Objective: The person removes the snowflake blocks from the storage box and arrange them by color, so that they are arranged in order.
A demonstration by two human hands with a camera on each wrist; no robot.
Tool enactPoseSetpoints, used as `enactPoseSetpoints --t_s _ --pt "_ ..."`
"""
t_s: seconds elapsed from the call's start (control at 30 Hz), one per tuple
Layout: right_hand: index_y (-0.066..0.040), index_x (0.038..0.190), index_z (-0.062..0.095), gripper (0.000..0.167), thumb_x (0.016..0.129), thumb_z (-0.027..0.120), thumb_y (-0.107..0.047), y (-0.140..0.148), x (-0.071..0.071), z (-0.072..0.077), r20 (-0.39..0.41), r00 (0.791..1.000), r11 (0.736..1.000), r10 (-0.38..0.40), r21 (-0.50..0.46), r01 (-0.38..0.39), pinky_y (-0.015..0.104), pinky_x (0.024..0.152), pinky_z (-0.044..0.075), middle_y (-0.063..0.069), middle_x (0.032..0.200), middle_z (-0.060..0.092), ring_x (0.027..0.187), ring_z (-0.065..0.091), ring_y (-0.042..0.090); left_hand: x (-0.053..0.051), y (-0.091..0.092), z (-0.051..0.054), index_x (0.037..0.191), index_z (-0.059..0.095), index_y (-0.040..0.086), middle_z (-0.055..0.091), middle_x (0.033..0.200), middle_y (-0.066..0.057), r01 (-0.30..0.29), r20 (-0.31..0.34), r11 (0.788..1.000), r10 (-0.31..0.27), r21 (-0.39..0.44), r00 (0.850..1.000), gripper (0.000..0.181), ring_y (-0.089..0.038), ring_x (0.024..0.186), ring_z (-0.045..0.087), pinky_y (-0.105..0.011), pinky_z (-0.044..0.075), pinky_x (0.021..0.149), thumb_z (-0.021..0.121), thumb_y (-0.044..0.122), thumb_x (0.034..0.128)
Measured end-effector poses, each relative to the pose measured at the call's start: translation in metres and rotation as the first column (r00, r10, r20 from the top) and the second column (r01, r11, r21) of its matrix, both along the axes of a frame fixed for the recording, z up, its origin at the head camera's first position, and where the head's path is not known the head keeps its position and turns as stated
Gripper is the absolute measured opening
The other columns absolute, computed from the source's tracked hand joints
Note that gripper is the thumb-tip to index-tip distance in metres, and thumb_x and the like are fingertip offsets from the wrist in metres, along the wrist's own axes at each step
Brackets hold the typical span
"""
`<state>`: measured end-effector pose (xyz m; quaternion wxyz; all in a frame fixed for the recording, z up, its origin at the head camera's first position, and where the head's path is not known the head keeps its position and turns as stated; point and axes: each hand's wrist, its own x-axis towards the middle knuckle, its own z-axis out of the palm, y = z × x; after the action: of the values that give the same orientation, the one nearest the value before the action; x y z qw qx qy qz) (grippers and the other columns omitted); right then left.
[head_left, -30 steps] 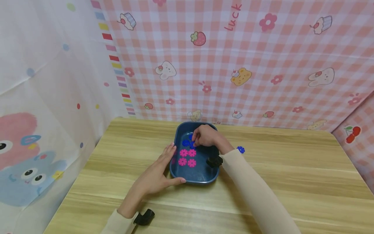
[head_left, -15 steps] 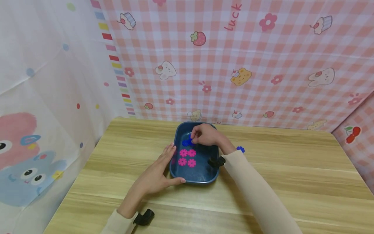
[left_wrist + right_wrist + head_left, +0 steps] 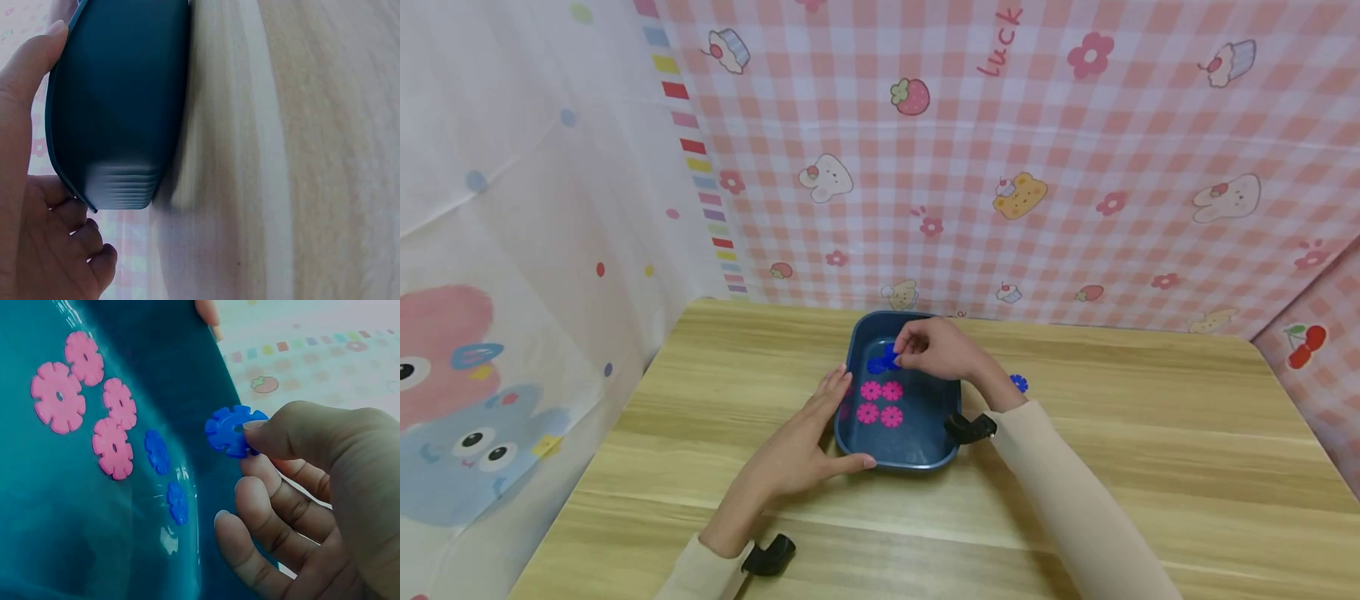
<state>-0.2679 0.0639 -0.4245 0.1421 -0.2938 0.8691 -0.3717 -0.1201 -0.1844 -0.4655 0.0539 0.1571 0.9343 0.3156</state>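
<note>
In the right wrist view my right hand (image 3: 312, 481) pinches a blue notched snowflake disc (image 3: 228, 430) between thumb and index finger, over the tray. Two blue discs (image 3: 156, 452) and several pink discs (image 3: 58, 398) lie flat on the floor of the dark blue tray (image 3: 925, 437). In the head view the pink discs are grouped at the middle left, below the blue ones. My left hand (image 3: 797, 450) rests against the tray's left side and near corner, fingers extended; the left wrist view shows the thumb on the rim (image 3: 51, 119).
Another blue disc (image 3: 1018, 382) lies on the wooden table (image 3: 1150, 433) right of the tray, partly behind the right forearm. Behind the table hangs a pink checked cloth (image 3: 962, 167). A white patterned cloth (image 3: 587, 192) hangs at the left.
My right hand and forearm have shifted a little to the right, and the pinched blue disc has moved slightly up in the head view. The left hand has stayed on the tray.
</note>
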Motion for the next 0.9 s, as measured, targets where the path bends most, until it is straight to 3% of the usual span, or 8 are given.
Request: enactPoseSetpoints --t_s 0.13,0.4,0.77,0.9 --pt "-0.014 0.098 0.071 0.006 0.095 0.074 -0.019 0.009 0.008 -0.001 0.005 1.000 0.999 -0.015 -0.043 0.015 0.029 0.072 0.055 0.001 0.090 0.070 0.078 0.062 0.017 -0.001 0.002 0.000 0.167 0.007 0.028 0.002 0.175 0.007 0.003 0.000 1.000 -0.003 -0.006 1.000 0.121 -0.016 0.161 0.006 -0.056 0.027 0.125 0.070 0.079 0.0771" --pt "-0.017 0.097 0.071 0.006 0.094 0.074 -0.021 0.021 0.028 -0.003 -0.006 0.999 0.990 -0.051 -0.129 0.049 0.029 0.067 0.053 0.001 0.090 0.070 0.078 0.063 0.018 0.000 0.001 -0.001 0.167 0.007 0.029 0.001 0.175 0.009 -0.015 -0.006 1.000 0.015 0.004 1.000 0.121 -0.017 0.162 0.007 -0.057 0.027 0.125 0.075 0.074 0.0767" --pt "-0.015 0.098 0.070 0.005 0.096 0.072 -0.019 0.040 0.052 0.002 0.052 0.990 0.965 -0.135 -0.218 0.143 0.028 0.066 0.054 0.004 0.087 0.070 0.076 0.064 0.021 -0.002 0.003 -0.003 0.167 0.007 0.030 0.001 0.175 0.009 -0.010 -0.016 1.000 0.010 0.005 1.000 0.121 -0.017 0.162 0.006 -0.057 0.026 0.125 0.072 0.078 0.0763" --pt "-0.015 0.099 0.071 0.006 0.096 0.071 -0.019 0.045 0.060 0.003 0.082 0.985 0.956 -0.154 -0.241 0.170 0.029 0.064 0.055 0.012 0.089 0.072 0.077 0.065 0.025 -0.001 0.002 -0.003 0.165 0.003 0.036 0.003 0.175 0.008 -0.014 -0.013 1.000 0.014 0.002 1.000 0.121 -0.018 0.162 0.008 -0.058 0.027 0.125 0.071 0.079 0.0755"
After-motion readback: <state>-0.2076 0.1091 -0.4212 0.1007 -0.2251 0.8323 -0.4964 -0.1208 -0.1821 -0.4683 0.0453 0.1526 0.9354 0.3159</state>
